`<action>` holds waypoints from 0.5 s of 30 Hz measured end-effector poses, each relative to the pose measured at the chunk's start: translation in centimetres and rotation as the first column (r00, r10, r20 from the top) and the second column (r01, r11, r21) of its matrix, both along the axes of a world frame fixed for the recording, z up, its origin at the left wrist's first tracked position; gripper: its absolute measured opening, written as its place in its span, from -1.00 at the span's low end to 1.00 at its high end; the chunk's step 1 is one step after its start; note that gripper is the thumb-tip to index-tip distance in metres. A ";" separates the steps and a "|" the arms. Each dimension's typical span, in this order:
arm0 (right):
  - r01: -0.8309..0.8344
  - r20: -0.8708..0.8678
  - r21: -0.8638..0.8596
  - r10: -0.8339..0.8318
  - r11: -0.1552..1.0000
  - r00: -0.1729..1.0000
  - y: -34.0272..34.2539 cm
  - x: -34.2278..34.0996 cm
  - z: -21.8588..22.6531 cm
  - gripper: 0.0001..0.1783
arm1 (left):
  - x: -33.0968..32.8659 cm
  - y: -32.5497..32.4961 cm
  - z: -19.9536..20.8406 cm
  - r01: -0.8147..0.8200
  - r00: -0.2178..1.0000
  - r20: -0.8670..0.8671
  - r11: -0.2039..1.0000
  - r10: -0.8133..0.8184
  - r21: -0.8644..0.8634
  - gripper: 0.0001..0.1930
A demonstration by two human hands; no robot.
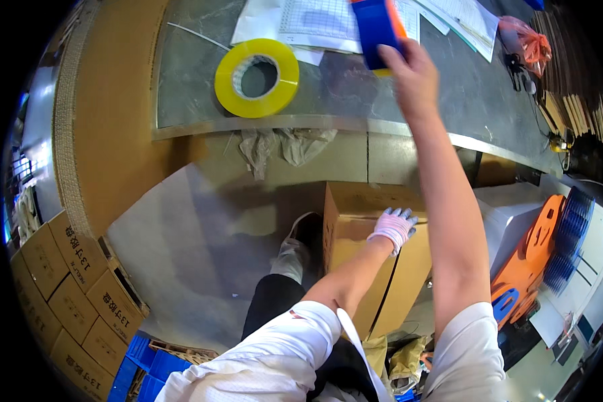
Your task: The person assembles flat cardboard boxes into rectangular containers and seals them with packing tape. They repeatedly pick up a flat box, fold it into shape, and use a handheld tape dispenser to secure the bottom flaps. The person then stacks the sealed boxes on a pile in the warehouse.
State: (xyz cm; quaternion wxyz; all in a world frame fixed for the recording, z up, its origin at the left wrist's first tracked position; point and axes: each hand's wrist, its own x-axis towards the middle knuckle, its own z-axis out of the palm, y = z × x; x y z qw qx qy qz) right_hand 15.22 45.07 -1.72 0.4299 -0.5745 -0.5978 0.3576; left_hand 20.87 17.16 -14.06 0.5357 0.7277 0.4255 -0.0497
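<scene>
Carton (409, 281), head view: brown, beneath the left hand (393, 226), a dark gap running along one face
Left hand: gloved, fingers slightly spread, laid on the carton near its edge
Right hand (415, 75): bare, gripping a blue-and-orange tool (375, 30), thumb across its face, above the workbench (476, 100)
Tape roll (288, 74): yellow, flat on the workbench, left of the right hand
Papers (318, 20): on the workbench, left and right of the tool

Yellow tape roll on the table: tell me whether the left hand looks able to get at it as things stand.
Probably yes: the yellow tape roll lies uncovered near the edge of the table, and the gloved left hand looks empty, resting on the cardboard box. The way seems free.
</scene>
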 end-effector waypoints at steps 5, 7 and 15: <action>0.278 -0.754 -0.431 -0.512 0.859 0.413 -17.1 10.6 5.1 -0.61 | -1.2 0.0 -0.1 -0.023 0.999 -0.022 0.994 0.026 0.111 -0.57; 0.363 -0.693 -0.522 -0.632 0.772 0.347 -27.7 16.8 3.6 -0.43 | -0.7 1.2 0.8 0.120 0.992 -0.060 0.986 -0.113 0.115 -0.59; 0.763 -0.197 -0.440 -0.880 0.473 0.432 -49.2 15.2 -1.6 -0.73 | 0.8 0.1 -0.8 0.159 0.977 -0.185 0.946 -0.109 0.283 -0.41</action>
